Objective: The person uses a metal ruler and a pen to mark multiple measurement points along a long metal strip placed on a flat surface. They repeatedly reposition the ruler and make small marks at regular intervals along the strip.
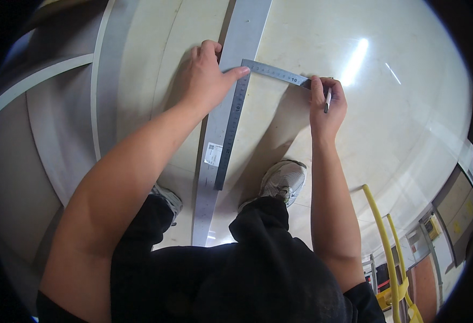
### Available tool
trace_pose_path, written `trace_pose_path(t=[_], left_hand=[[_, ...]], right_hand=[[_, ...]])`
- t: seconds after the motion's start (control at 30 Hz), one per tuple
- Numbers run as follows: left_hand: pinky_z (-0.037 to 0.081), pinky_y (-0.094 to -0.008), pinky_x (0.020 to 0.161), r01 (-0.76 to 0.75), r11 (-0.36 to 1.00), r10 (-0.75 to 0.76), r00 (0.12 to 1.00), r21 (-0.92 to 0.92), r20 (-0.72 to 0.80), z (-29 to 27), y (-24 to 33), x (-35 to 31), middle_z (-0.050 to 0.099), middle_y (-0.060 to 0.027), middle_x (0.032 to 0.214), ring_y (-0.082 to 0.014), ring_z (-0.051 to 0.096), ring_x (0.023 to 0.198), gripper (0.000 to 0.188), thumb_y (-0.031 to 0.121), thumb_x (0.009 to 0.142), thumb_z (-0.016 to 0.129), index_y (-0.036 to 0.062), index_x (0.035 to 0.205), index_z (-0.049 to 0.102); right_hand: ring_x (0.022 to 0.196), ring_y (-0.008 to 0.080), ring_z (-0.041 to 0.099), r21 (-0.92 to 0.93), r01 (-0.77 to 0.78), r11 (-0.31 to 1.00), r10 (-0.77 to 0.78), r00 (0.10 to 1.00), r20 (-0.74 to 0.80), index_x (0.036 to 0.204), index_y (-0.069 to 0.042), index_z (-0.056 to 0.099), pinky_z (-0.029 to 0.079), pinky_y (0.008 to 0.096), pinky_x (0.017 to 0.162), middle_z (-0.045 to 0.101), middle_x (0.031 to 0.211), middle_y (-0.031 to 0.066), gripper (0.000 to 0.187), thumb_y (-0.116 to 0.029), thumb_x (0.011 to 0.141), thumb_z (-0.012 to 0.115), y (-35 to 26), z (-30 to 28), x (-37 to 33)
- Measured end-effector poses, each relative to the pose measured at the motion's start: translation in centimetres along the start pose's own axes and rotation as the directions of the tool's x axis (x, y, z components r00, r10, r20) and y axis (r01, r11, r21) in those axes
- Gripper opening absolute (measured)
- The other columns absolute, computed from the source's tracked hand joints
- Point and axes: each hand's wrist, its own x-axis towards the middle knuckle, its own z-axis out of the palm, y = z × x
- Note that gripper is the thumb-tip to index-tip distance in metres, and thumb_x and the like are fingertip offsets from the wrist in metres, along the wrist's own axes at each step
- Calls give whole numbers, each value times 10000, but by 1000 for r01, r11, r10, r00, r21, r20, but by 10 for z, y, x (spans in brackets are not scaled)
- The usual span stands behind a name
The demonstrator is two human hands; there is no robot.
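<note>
A long, pale grey metal beam [220,119] runs away from me between my feet. An L-shaped steel square [232,129] with marked scales lies against it, its long leg along the beam's right part and its short leg reaching out to the right. My left hand [207,78] clasps the beam, with the thumb pressing on the square's corner and the fingers over the left edge. At the end of the short leg, my right hand [328,107] pinches the square. A slim pen [327,102] with a dark tip also sticks out of that hand, pointing down.
Grey curved-looking panels [67,113] stand at the left. My shoes [284,180] are on either side of the beam on the pale, glossy floor [403,129]. A yellow tubular frame [383,237] rises at the lower right, with several blurred items behind it.
</note>
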Motion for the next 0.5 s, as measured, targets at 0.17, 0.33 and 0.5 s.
trace_pose_path(t=[0.17, 0.33, 0.5], left_hand=[[508, -440, 911, 11, 1000, -9, 999, -29, 41, -4, 0, 1, 561, -174, 1173, -342, 606, 1065, 666, 398, 769, 852, 36, 1212, 511], [501, -415, 935, 5, 1000, -6, 999, 26, 37, -5, 5, 3, 611, -182, 1126, -314, 597, 1074, 661, 398, 770, 858, -8, 1184, 539], [494, -428, 950, 85, 995, -89, 994, 55, 70, -4, 11, 8, 611, -199, 1152, -340, 595, 1109, 653, 370, 769, 859, -11, 1182, 526]], right_hand=[[692, 117, 545, -2, -10, 1000, 10, 1000, 10, 884, 11, 667, 462, 264, 683, 654, 745, 55, 213, -193, 938, 694, 3, 0, -1], [705, 108, 539, -2, 17, 1000, -17, 1000, -6, 887, 9, 668, 456, 260, 684, 653, 755, 46, 210, -193, 939, 694, 0, 1, -3], [712, 93, 532, 28, -41, 999, 41, 999, -4, 895, 7, 671, 454, 253, 683, 649, 762, 25, 223, -209, 945, 702, 2, 1, -3]])
